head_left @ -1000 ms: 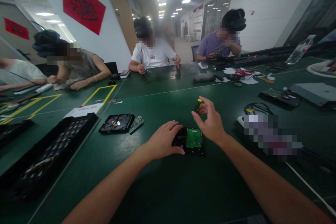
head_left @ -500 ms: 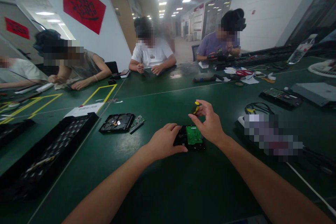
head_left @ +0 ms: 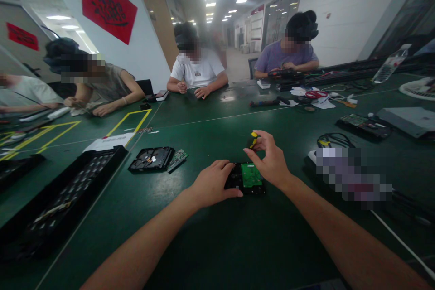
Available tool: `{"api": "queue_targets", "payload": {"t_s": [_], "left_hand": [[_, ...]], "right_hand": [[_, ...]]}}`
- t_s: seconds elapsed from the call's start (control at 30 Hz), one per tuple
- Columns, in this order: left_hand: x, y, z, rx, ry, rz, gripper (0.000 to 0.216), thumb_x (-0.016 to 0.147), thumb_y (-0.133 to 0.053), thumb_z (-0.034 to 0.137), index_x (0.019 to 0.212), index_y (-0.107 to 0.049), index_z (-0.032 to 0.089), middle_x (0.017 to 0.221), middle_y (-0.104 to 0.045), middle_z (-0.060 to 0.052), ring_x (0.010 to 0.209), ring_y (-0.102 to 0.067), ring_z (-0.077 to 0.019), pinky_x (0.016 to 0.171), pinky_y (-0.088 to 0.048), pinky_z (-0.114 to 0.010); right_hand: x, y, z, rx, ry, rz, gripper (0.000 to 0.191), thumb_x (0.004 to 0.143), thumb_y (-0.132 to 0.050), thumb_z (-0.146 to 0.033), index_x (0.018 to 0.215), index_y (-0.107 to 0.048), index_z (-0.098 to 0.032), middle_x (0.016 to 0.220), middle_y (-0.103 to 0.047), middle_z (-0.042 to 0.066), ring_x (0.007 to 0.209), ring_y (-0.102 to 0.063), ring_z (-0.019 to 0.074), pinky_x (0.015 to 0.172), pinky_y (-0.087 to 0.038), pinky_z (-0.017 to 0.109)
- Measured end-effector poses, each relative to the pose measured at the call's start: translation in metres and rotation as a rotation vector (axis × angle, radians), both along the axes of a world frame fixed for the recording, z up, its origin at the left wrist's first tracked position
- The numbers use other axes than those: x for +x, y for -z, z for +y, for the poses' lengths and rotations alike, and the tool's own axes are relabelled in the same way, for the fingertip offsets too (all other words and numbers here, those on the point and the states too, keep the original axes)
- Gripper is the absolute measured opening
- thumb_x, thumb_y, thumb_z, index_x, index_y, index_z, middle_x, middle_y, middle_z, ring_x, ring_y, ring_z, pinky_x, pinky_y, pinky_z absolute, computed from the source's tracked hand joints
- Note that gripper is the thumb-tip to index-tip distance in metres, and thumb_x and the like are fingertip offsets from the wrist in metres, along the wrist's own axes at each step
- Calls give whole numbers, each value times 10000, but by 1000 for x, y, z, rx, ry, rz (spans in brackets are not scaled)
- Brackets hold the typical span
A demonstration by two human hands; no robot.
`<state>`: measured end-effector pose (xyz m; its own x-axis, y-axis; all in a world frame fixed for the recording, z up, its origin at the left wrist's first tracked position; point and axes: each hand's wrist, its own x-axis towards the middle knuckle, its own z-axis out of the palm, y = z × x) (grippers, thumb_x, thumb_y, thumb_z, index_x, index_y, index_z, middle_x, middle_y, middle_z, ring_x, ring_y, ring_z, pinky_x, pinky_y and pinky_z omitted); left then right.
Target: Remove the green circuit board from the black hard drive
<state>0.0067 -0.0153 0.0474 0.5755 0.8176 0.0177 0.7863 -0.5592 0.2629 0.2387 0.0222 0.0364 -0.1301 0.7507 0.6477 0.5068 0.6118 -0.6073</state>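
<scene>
A black hard drive point(head_left: 238, 186) with a green circuit board point(head_left: 252, 175) facing up lies flat on the dark green table. My left hand point(head_left: 213, 183) grips its left end, fingers over the far side and thumb along the near side. Above the drive's right side, my right hand point(head_left: 270, 158) pinches the yellow-and-black handle of a screwdriver point(head_left: 252, 140) between thumb and fingers. The tool's lower part is hidden, so I cannot tell whether its tip touches the drive.
Left of the drive are another hard drive point(head_left: 151, 159), a loose circuit board point(head_left: 178, 159) and a long black tray point(head_left: 68, 195). On the right lie a third drive point(head_left: 363, 126), a grey box point(head_left: 408, 120) and a white cable point(head_left: 401, 240). Several people sit across the table.
The screwdriver handle has turned slightly in my right fingers. My left hand and the hard drive have kept their place. Across the table, the person in purple has lowered a hand.
</scene>
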Motion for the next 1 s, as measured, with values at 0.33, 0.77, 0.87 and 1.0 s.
{"api": "queue_targets", "payload": {"t_s": [0.33, 0.77, 0.87, 1.0], "left_hand": [[0, 0, 0, 7, 3, -3, 853, 847, -645, 754, 1456, -521, 168, 1455, -574, -154, 1326, -550, -357, 1116, -472, -477], [0, 1, -1, 1, -5, -7, 859, 843, -657, 750, 1462, -515, 172, 1452, -575, -153, 1339, -544, -354, 1130, -462, -476], [1, 0, -1, -7, -6, -13, 856, 843, -657, 747, 1459, -516, 170, 1448, -578, -158, 1336, -547, -362, 1121, -469, -482], [0, -1, -1, -8, -6, -22, 850, 840, -671, 737, 1459, -514, 176, 1451, -576, -158, 1339, -546, -366, 1117, -470, -496]], "right_hand": [[-1, 2, -1, -15, -16, 7, 596, 966, -664, -357, 1498, -397, -314, 1122, -695, 70, 910, -723, 250, 874, -613, 460], [-2, -2, -2, -12, -51, -30, 598, 979, -652, -353, 1518, -394, -323, 1103, -696, 62, 912, -716, 249, 871, -612, 462], [-2, -5, -3, -30, -68, -33, 599, 983, -646, -358, 1527, -397, -332, 1089, -702, 57, 929, -716, 251, 882, -613, 462], [-1, -9, -4, -67, -92, -65, 620, 987, -631, -333, 1555, -385, -355, 1097, -723, 45, 935, -724, 247, 909, -610, 477]]}}
